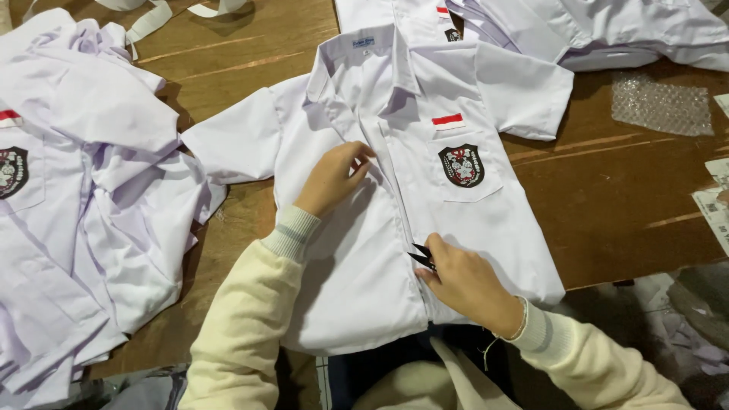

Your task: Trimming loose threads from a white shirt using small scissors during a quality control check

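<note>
A white short-sleeved shirt [463, 228] lies face up on the wooden table [607, 197], with a dark shield badge and a red-and-white strip on its chest pocket. My left hand [332, 177] rests on the shirt's front placket, fingers pinching the fabric near the buttons. Lower down the placket, my right hand [465, 282] grips a small black thread snipper [423, 257], its blades pointing up-left along the seam. Both arms wear cream sleeves with ribbed cuffs.
A heap of similar white shirts [83, 197] fills the left side. More folded shirts [592, 30] lie at the back right. A piece of bubble wrap [661, 102] and printed paper slips [717, 205] sit at the right edge. White strips [152, 19] lie at the top left.
</note>
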